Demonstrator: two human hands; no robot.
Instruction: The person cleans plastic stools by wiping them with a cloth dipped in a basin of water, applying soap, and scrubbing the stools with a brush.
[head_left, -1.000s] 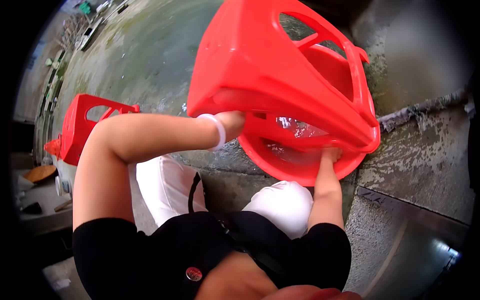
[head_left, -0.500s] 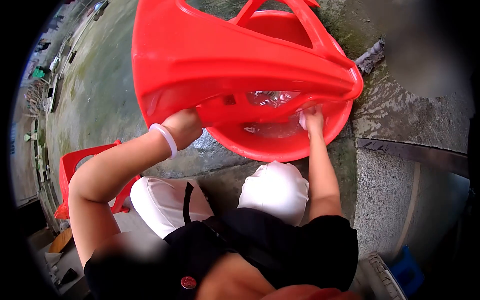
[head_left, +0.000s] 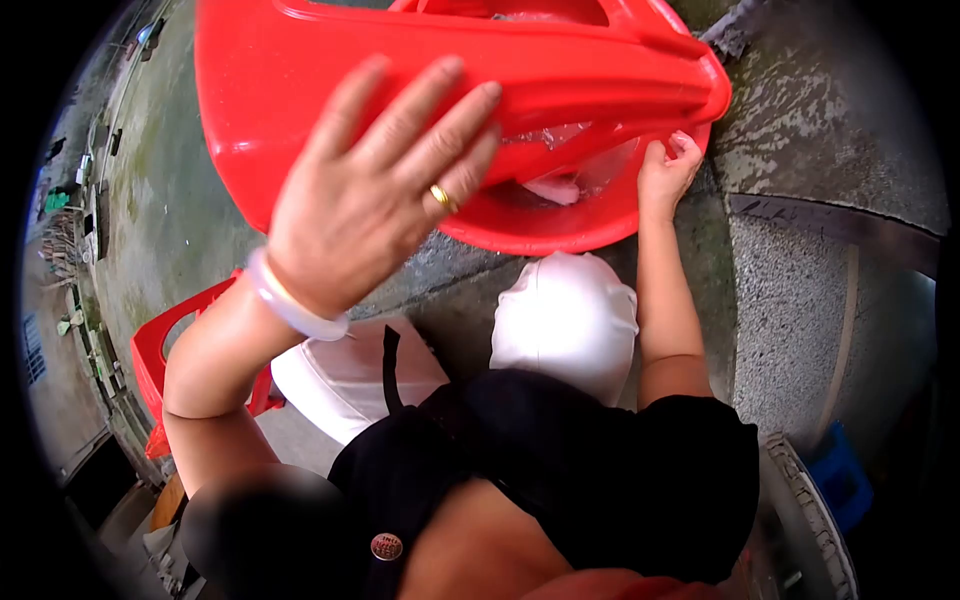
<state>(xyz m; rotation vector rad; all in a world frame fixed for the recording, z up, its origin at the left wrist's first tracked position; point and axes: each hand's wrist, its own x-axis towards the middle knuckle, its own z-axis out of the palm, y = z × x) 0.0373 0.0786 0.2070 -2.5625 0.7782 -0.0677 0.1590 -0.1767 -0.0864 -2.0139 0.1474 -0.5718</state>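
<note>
A large red plastic stool (head_left: 300,60) lies tipped across a red basin (head_left: 560,236) that holds water. In the water, below the stool's edge, is a pink cloth (head_left: 553,190). My left hand (head_left: 375,185), with a gold ring and a pale bangle, is raised in front of the stool. Its fingers are spread and it holds nothing. At the basin's right side, just under the stool's narrow end, is my right hand (head_left: 668,180) with its fingers curled. What it grips, if anything, is not plain.
A smaller red stool (head_left: 150,345) stands on the wet concrete floor (head_left: 165,190) at left. On the right are a rough grey slab (head_left: 785,300) and a blue object (head_left: 840,475). My knee in white trousers (head_left: 565,310) is close to the basin.
My left hand has let go of the stool's lower edge and come up open. My right hand has come out of the water to the basin's side, leaving the pink cloth in the basin.
</note>
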